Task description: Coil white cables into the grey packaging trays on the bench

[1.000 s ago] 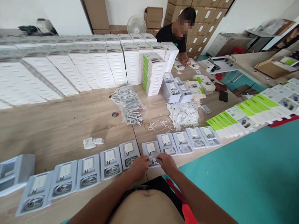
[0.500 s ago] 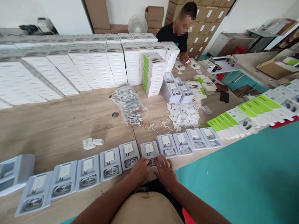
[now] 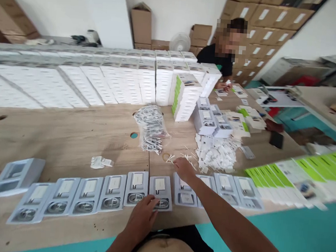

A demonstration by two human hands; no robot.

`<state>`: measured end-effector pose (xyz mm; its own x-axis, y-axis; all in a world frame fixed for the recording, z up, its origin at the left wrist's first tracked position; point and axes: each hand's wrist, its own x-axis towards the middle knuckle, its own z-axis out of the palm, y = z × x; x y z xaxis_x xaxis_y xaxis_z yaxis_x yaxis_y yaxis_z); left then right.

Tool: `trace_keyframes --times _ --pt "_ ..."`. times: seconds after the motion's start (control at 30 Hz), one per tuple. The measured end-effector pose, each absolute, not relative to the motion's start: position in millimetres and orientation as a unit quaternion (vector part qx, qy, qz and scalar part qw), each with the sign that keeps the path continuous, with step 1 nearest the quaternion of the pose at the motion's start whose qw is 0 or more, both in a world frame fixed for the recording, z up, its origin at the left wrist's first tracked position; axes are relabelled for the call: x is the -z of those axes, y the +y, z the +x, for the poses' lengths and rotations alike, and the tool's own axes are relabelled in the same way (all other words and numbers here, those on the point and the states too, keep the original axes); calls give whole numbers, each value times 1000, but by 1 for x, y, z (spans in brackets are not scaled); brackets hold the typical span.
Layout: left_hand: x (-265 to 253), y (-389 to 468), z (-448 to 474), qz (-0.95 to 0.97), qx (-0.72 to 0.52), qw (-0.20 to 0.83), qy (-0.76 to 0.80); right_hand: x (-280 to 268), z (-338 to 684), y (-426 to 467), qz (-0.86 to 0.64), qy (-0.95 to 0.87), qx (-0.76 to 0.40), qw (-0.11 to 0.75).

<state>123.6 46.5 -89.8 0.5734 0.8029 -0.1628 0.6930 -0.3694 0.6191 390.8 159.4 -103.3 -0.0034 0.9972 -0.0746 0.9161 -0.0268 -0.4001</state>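
A pale wooden table (image 3: pixel 112 133) runs across the frame, with a row of light grey moulded plastic trays along its near edge. The tray in hand, a shallow light grey tray with two compartments (image 3: pixel 167 193), sits just below the centre of the frame. It holds a white rectangular block with dark prongs (image 3: pixel 160 184) in its upper compartment and a coiled grey cable (image 3: pixel 163 204) in its lower one.

The left hand (image 3: pixel 143 216) rests at the tray's lower left, fingers loosely bent, fingertips at the coil; whether they grip it is hard to tell. Half a second ago both hands were at this tray; now the right hand (image 3: pixel 184 169) is up and away, fingers bunched narrowly beside thin loose white strips (image 3: pixel 170 158) near the centre. Whether it pinches one cannot be told.

With the coil lying inside its compartment, this tray seems nearly or fully loaded, matching the five to its left. The nearest tray to the right (image 3: pixel 177 182) shows a flat white card (image 3: pixel 186 198) in its lower compartment and no visible coil, so it appears less complete. Above centre lies a clear plastic bag of grey cables (image 3: pixel 150 128)
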Motion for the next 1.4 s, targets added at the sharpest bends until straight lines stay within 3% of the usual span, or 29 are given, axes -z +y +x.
trace_keyframes --times 0.27,0.53,0.9,1.17,1.4 --pt "82 -25 178 631 -215 344 661 122 354 286 -615 -743 -211 161" --pt "76 -35 170 531 -314 383 687 113 374 297 -591 -768 -197 148" --pt "70 18 115 537 -304 493 613 114 315 305 -626 -755 -159 115" --pt "73 11 73 404 -345 544 650 87 358 271 -632 -726 -185 197" --pt "71 81 143 352 -389 656 543 80 404 255 -671 -613 -284 305"
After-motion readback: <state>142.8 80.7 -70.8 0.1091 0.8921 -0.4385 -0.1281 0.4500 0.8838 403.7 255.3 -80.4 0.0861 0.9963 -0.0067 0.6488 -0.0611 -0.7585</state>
